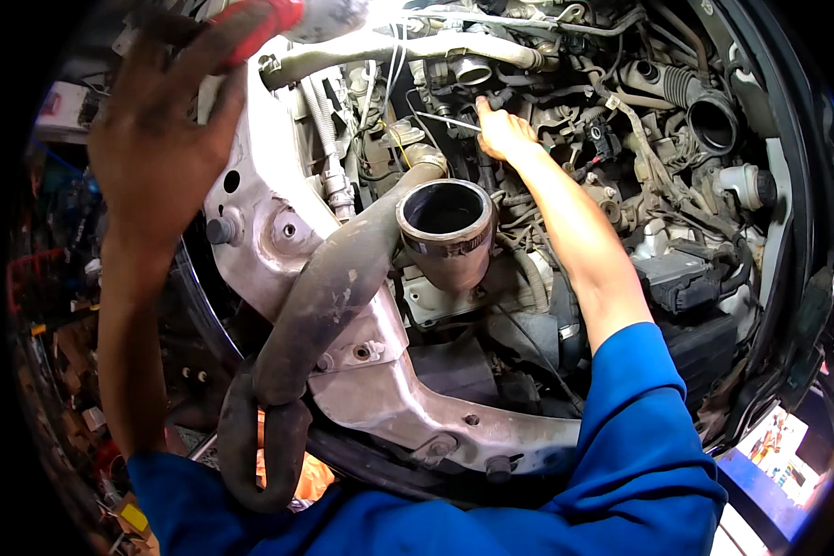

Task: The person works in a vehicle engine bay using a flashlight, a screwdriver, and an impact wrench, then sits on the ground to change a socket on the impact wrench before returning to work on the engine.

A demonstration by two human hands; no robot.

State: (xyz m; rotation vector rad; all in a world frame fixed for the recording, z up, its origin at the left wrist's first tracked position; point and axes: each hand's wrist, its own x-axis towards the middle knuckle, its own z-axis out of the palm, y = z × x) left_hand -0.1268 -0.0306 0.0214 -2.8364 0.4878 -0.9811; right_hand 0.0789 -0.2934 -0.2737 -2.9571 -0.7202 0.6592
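Note:
My left hand (162,130) is raised at the upper left, closed around a red object with a metallic end (255,26), beside a bright glare. My right hand (502,134) reaches into the engine bay, index finger extended onto dark fittings; a thin metal rod (445,120) runs into its curled fingers. Below it, a wide pipe with an open mouth and band clamp (445,255) stands upright. A long dark hose (334,287) lies across the pale front panel (250,250) and hangs in a loop over its near edge.
A ribbed intake duct (667,85) and a black box (681,278) sit at the right, inside the dark body edge. Cluttered shelving or parts (74,352) show at the far left. A bright bench with small items (774,454) is at the lower right. Orange fabric shows below the panel.

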